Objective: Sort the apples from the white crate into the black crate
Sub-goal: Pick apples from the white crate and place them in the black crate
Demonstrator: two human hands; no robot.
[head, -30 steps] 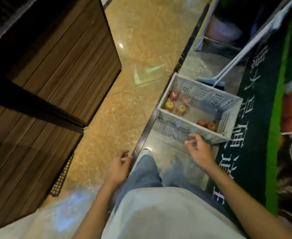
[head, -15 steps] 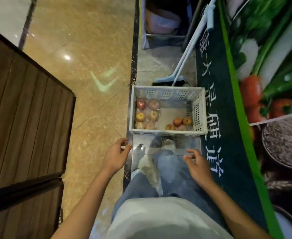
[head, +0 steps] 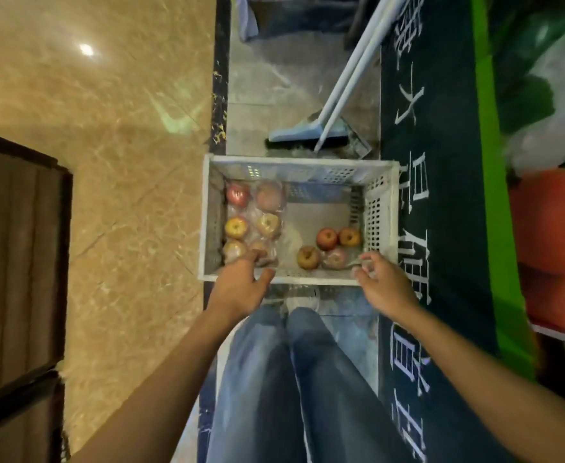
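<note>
A white perforated crate (head: 379,208) stands on the floor in front of my legs. Several apples in clear wrap (head: 252,222) lie in its left half, and several loose red and yellow apples (head: 327,238) lie at its near right. My left hand (head: 241,285) reaches over the crate's near left rim, fingers spread above the wrapped apples, holding nothing. My right hand (head: 384,285) hovers over the near right corner with fingers apart and empty. No black crate is in view.
A broom and dustpan (head: 311,133) lean just beyond the crate. A dark green mat with white characters (head: 431,195) runs along the right. Polished stone floor (head: 107,162) lies to the left, with a dark wooden panel (head: 17,262) at the far left.
The view has swung to centre on the crate and come closer. Both hands have moved forward from beside my legs to the crate's near rim.
</note>
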